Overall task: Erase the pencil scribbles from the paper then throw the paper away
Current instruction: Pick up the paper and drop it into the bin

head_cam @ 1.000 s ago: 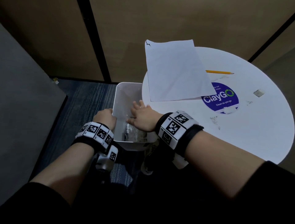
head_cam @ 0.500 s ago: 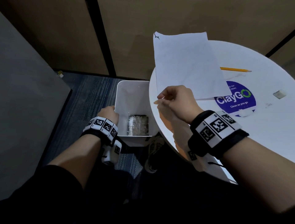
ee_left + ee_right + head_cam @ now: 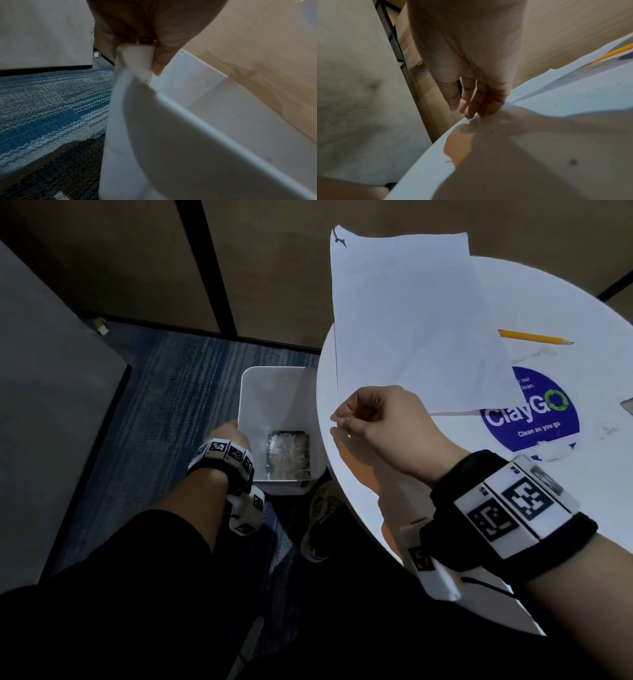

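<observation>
A white sheet of paper (image 3: 411, 320) lies on the round white table (image 3: 445, 474) and overhangs its far left edge. A small pencil scribble (image 3: 339, 240) marks its far left corner. My right hand (image 3: 342, 419) is at the table's left rim, thumb and forefinger pinched together on the paper's near left corner. In the right wrist view its fingertips (image 3: 471, 113) touch the table rim (image 3: 428, 155). My left hand (image 3: 229, 433) grips the near left rim of the white bin (image 3: 253, 392) on the floor. The left wrist view shows that hand (image 3: 137, 54) curled over the bin's corner (image 3: 188, 121).
A yellow pencil (image 3: 534, 337) lies beyond the paper, and a purple ClayGO sticker (image 3: 529, 412) is beside it. A small eraser (image 3: 628, 405) shows at the right edge. Something clear and crumpled (image 3: 289, 453) lies in the bin's bottom. A shoe (image 3: 322, 508) stands under the table.
My right hand came up out of the bin to the table rim and closed at the paper's near left corner. My left hand stayed on the bin's rim.
</observation>
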`<state>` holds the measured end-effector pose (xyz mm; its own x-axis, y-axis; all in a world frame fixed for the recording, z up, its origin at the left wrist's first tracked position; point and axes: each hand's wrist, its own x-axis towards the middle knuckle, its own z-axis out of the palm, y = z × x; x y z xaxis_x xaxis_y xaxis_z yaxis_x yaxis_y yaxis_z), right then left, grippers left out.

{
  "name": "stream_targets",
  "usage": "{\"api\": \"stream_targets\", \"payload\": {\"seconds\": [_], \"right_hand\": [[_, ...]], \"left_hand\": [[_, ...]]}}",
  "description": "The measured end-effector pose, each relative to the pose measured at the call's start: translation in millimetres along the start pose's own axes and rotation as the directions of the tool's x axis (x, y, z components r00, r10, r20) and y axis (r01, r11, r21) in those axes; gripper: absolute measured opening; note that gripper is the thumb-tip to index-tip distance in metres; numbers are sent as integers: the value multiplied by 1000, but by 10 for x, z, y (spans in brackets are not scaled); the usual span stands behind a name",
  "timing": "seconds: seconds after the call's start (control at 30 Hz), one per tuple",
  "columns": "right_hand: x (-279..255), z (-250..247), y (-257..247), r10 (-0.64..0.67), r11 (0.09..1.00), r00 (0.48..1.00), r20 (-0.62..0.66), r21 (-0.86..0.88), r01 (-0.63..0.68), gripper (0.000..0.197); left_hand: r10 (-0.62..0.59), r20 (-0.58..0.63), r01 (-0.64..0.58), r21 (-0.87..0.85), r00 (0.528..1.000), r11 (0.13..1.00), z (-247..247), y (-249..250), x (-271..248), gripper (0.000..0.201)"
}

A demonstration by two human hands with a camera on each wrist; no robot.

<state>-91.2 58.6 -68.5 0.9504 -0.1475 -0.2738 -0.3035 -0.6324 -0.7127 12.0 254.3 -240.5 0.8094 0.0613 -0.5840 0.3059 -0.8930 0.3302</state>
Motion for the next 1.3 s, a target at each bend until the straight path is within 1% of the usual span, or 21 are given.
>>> {"api": "stream_targets", "payload": {"seconds": [0.17,0.27,0.37,0.43,0.5,0.53,0.57,0.6,0.67,0.7,0.73,0.77,0.83,0.93,1.0,1.03,1.1,1.17,1.2,1.23,1.3], "right_hand": [[0,-21,-16,-4,999,1000,4,-36,4,13],[-8,-16,-34,-17,998,1000,0,-54,17,13],[-33,-37,-34,-31,995,999,-9,-91,30,11],[-64,-115,-17,-73,988,994,-84,-145,60,13],[-75,-251,34,-120,952,971,-206,-300,54,26],[-67,-338,88,-122,925,959,-254,-380,17,33],[-58,-431,152,-85,898,956,-282,-438,-50,38],[-46,-522,233,-10,869,959,-285,-477,-132,40],[-33,-674,387,190,789,953,-235,-542,-291,42],[-31,-733,445,293,754,930,-224,-545,-368,40],[-25,-779,498,375,730,896,-237,-521,-443,39],[-23,-822,534,426,718,863,-273,-478,-506,39],[-9,-911,611,450,741,814,-368,-355,-570,41],[-20,-1046,663,407,844,772,-489,-122,-522,42],[-62,-1110,681,397,884,760,-515,-8,-467,42],[-92,-1121,691,400,891,762,-510,23,-453,42],[-163,-1126,732,422,896,794,-438,65,-440,37],[-267,-1119,772,451,891,849,-274,75,-449,27],[-322,-1123,787,454,890,872,-186,43,-454,26],[-375,-1136,794,457,888,883,-109,-4,-461,26],[-482,-1183,759,466,880,884,31,-116,-460,22]], "left_hand": [[11,58,-13,28,998,1000,149,5,40,31],[-20,134,5,107,991,994,223,-57,35,36],[-44,162,19,151,986,988,272,-174,24,40],[-28,176,-4,180,984,984,238,-208,-20,43],[-12,167,-21,198,986,980,175,-206,-54,45],[-6,147,-22,189,989,982,135,-188,-69,45],[3,119,-24,172,993,985,94,-154,-83,44],[9,88,-22,149,996,989,47,-95,-109,42],[34,40,-37,82,999,996,-32,56,-158,41],[64,19,-64,25,998,998,-73,167,-190,46],[109,-13,-110,-41,994,993,-129,299,-244,49],[163,-63,-168,-99,985,981,-196,449,-301,50],[265,-178,-297,-191,948,936,-386,773,-468,48],[380,-272,-456,-320,884,831,-670,1198,-720,45],[437,-294,-520,-344,850,781,-782,1395,-852,44],[449,-290,-530,-356,845,769,-804,1467,-896,43],[465,-261,-532,-364,846,764,-811,1548,-972,44],[468,-224,-519,-357,855,776,-771,1566,-1013,45],[476,-216,-523,-335,852,784,-745,1543,-1033,47],[486,-191,-523,-329,853,786,-705,1524,-1036,50],[492,-131,-503,-370,861,781,-647,1490,-1060,58]]}}
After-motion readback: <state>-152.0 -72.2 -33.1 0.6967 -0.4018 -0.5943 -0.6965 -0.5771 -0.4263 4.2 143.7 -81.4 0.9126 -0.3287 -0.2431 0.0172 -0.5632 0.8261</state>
